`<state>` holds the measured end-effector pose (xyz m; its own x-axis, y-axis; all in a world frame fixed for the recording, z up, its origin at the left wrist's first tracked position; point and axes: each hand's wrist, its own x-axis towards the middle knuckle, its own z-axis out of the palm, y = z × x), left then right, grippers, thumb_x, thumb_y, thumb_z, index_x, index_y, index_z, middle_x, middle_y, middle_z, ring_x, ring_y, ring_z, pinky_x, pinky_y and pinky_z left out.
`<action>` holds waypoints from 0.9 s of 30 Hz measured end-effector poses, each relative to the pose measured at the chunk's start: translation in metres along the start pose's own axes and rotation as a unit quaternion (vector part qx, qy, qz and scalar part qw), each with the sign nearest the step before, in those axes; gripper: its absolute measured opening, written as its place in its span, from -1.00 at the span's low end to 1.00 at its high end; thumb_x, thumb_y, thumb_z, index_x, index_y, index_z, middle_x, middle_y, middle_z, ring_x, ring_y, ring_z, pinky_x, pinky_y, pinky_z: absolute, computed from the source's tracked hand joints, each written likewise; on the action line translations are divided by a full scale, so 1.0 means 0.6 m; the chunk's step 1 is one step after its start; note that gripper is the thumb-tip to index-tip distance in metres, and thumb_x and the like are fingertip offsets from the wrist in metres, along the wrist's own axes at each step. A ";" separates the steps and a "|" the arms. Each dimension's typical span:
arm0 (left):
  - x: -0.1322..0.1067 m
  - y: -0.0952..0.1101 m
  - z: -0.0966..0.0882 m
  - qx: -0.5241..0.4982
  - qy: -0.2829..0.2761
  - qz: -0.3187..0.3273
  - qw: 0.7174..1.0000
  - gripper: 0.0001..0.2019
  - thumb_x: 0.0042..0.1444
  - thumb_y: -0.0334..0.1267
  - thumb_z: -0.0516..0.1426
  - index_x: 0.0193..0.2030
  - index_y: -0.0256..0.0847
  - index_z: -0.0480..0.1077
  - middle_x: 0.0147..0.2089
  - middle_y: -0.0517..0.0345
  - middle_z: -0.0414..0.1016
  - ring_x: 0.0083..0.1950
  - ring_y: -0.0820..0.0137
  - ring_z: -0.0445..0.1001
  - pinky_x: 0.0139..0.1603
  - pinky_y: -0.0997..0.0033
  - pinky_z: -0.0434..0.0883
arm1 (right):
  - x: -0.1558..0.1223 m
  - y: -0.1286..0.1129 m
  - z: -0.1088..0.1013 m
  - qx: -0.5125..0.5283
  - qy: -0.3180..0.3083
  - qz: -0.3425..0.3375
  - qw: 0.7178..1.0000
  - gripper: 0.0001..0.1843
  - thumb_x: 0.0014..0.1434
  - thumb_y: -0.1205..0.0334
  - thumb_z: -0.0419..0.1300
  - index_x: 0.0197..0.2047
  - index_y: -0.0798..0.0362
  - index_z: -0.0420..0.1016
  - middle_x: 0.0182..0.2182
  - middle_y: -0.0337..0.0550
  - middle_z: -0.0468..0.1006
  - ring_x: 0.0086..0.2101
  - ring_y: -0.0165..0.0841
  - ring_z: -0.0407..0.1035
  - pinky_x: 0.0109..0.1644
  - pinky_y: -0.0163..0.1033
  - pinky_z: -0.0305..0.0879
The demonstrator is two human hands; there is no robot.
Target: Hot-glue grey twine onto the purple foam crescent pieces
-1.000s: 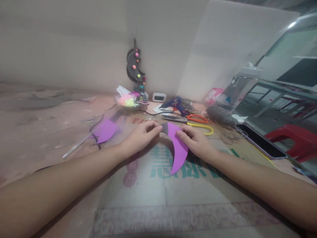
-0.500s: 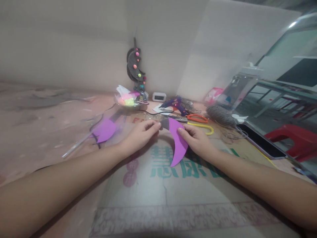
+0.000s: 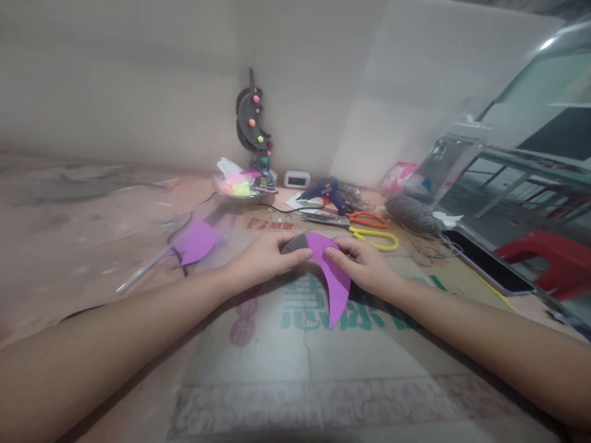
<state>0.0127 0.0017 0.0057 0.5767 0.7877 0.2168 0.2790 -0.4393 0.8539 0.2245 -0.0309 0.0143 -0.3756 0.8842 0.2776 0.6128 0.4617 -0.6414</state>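
Note:
Between my two hands is a curved purple crescent cutout (image 3: 338,286), thin like paper or foam sheet, with a dark grey section at its upper left end. My left hand (image 3: 287,253) pinches that grey end, thumb lying on top where grey meets purple. On the right edge, my right hand (image 3: 360,261) grips the purple part with thumb in front and fingers behind. The pointed tip hangs down above a printed cardboard sheet (image 3: 258,375). Another purple cutout (image 3: 199,241) lies to the left beside a clear stick (image 3: 145,269).
Yellow- and orange-handled scissors (image 3: 376,239), a blue glue gun (image 3: 327,195) and a small white clock (image 3: 297,179) lie beyond my hands. A bowl (image 3: 237,195) and a grey crescent ornament (image 3: 252,120) stand at the back. Grey yarn (image 3: 410,215) and a phone (image 3: 489,261) are right.
Both hands have brought the cutout slightly lower and turned it, its tip shifting down and right. My left thumb has slid right, onto the joint of grey and purple.

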 end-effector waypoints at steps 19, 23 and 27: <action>0.000 -0.006 0.000 -0.012 -0.024 0.006 1.000 -0.73 0.16 -0.07 0.07 -0.34 -0.21 0.45 -0.45 0.25 0.43 -0.40 0.43 0.35 -0.37 0.50 0.26 | 0.000 0.001 0.002 -0.021 0.002 -0.013 1.000 -0.64 0.23 0.08 0.03 -0.54 0.07 0.25 -0.59 -0.29 0.23 -0.53 -0.46 0.10 -0.48 -0.34 0.03; 0.001 -0.006 0.000 -0.014 -0.024 0.006 1.000 -0.72 0.16 -0.05 0.07 -0.38 -0.21 0.42 -0.47 0.25 0.40 -0.43 0.44 0.33 -0.41 0.50 0.24 | -0.001 0.001 0.002 -0.011 -0.004 -0.008 1.000 -0.66 0.23 0.09 0.03 -0.52 0.08 0.28 -0.58 -0.29 0.25 -0.52 -0.46 0.12 -0.47 -0.34 0.05; -0.001 -0.002 -0.001 -0.036 -0.003 -0.006 0.999 -0.66 0.17 0.02 0.06 -0.42 -0.23 0.36 -0.49 0.24 0.36 -0.44 0.46 0.31 -0.44 0.51 0.23 | 0.000 0.001 0.000 0.005 0.008 0.002 1.000 -0.65 0.24 0.06 0.03 -0.50 0.08 0.29 -0.56 -0.28 0.27 -0.51 -0.45 0.14 -0.46 -0.34 0.07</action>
<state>0.0114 0.0023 0.0048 0.5791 0.7894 0.2035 0.2298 -0.3976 0.8883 0.2249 -0.0305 0.0138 -0.3628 0.8867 0.2865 0.6072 0.4581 -0.6492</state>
